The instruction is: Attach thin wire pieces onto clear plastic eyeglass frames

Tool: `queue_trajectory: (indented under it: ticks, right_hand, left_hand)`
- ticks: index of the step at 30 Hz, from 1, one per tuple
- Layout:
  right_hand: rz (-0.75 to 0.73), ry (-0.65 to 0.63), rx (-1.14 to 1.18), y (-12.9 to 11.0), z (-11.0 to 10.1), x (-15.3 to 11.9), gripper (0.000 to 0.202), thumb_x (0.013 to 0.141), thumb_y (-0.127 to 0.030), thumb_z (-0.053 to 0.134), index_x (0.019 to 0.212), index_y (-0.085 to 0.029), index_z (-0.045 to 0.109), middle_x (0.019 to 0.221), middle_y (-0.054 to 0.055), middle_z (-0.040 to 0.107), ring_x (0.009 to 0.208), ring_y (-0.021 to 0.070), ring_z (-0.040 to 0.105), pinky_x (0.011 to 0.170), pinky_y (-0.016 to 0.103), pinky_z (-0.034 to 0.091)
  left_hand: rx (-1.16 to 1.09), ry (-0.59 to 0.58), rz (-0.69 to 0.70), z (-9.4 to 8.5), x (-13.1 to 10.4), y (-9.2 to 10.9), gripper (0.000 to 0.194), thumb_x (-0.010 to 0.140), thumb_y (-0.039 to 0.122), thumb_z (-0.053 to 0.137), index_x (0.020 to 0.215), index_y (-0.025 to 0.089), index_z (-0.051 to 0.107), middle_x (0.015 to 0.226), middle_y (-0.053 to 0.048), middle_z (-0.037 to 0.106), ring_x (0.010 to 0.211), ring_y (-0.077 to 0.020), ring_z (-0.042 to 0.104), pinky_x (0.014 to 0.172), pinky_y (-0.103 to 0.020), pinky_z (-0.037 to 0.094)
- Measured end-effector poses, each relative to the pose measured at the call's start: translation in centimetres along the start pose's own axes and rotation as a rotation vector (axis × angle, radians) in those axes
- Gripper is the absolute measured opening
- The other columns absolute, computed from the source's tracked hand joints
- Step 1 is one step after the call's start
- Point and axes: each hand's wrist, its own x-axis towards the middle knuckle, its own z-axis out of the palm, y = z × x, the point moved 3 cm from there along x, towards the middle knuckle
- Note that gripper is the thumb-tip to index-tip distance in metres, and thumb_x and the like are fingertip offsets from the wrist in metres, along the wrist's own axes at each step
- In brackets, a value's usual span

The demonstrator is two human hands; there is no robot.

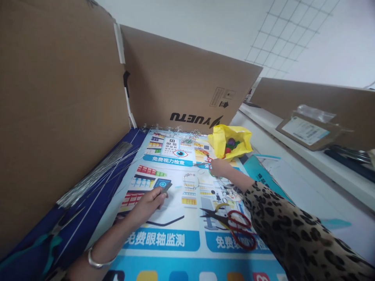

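Flanking the right hand point(220, 168), its grip unclear, are scissors point(225, 221) and yellow bag point(218, 141); left hand point(150, 201) pinches grey piece point(168, 187).

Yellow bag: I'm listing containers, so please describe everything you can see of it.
The bright yellow, soft bag looks like thin fabric or paper, creased, its mouth open. Purple, red and green items show inside. It sits near the far right corner of the blue and white printed sheet, before the brown cardboard panel. The bare right hand is close in front; contact is unclear.
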Motion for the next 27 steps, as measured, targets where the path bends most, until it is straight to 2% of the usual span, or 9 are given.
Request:
queue_trajectory:
  ticks: [6, 10, 16, 19, 23, 27]
  right_hand:
    - [-0.118, 0.06, -0.072, -2.0, -1.1, 2.1, 0.032, 0.086, -0.032, 0.05, 0.112, -0.014, 0.052, 0.112, 0.008, 0.054, 0.095, 0.0185, 0.055, 0.08, 0.039, 0.047]
    - [-0.171, 0.085, -0.079, -2.1, -1.9, 2.8, 0.03, 0.086, -0.034, 0.049, 0.109, -0.015, 0.053, 0.109, 0.007, 0.055, 0.094, 0.0179, 0.055, 0.08, 0.039, 0.047]
    - [-0.281, 0.125, -0.021, -2.5, -2.6, 3.4, 0.035, 0.079, -0.037, 0.054, 0.101, -0.011, 0.061, 0.102, 0.014, 0.061, 0.095, 0.0247, 0.056, 0.076, 0.033, 0.044]
    - [-0.314, 0.124, 0.007, -3.0, -2.3, 3.9, 0.031, 0.081, -0.036, 0.053, 0.099, -0.011, 0.061, 0.1, 0.012, 0.061, 0.092, 0.0219, 0.057, 0.077, 0.035, 0.044]
    - [-0.35, 0.15, 0.052, -3.2, -2.3, 4.4, 0.029, 0.086, -0.034, 0.049, 0.108, -0.015, 0.054, 0.107, 0.007, 0.056, 0.091, 0.0171, 0.056, 0.078, 0.038, 0.047]
    - [-0.327, 0.203, 0.144, -1.8, -3.6, 3.0, 0.026, 0.086, -0.033, 0.05, 0.103, -0.015, 0.056, 0.104, 0.005, 0.057, 0.089, 0.0167, 0.056, 0.077, 0.036, 0.047]
  left_hand:
    - [-0.007, -0.004, -0.008, -0.1, 0.0, 0.0, 0.027, 0.081, 0.043, 0.045, 0.076, 0.018, 0.051, 0.056, 0.005, 0.042, 0.048, -0.0089, 0.032, 0.046, -0.02, 0.023]
    - [-0.015, -0.015, -0.031, -0.1, 0.0, 0.1, 0.028, 0.081, 0.044, 0.045, 0.071, 0.018, 0.049, 0.057, 0.005, 0.041, 0.048, -0.0088, 0.031, 0.045, -0.02, 0.022]
    - [-0.007, -0.03, -0.048, 0.0, 0.0, -0.1, 0.026, 0.082, 0.042, 0.044, 0.081, 0.017, 0.052, 0.058, 0.004, 0.041, 0.049, -0.0091, 0.032, 0.045, -0.02, 0.023]
    - [-0.001, -0.029, -0.039, -0.1, 0.0, -0.3, 0.026, 0.083, 0.041, 0.043, 0.083, 0.017, 0.053, 0.059, 0.004, 0.041, 0.051, -0.0094, 0.033, 0.045, -0.02, 0.023]
    - [0.003, -0.019, -0.024, -0.2, 0.0, -0.2, 0.027, 0.083, 0.042, 0.044, 0.082, 0.017, 0.054, 0.06, 0.003, 0.042, 0.053, -0.0098, 0.034, 0.046, -0.02, 0.025]
    - [-0.004, -0.031, -0.053, -0.2, 0.0, -0.5, 0.027, 0.083, 0.043, 0.043, 0.081, 0.017, 0.052, 0.059, 0.004, 0.04, 0.051, -0.0093, 0.033, 0.046, -0.02, 0.025]
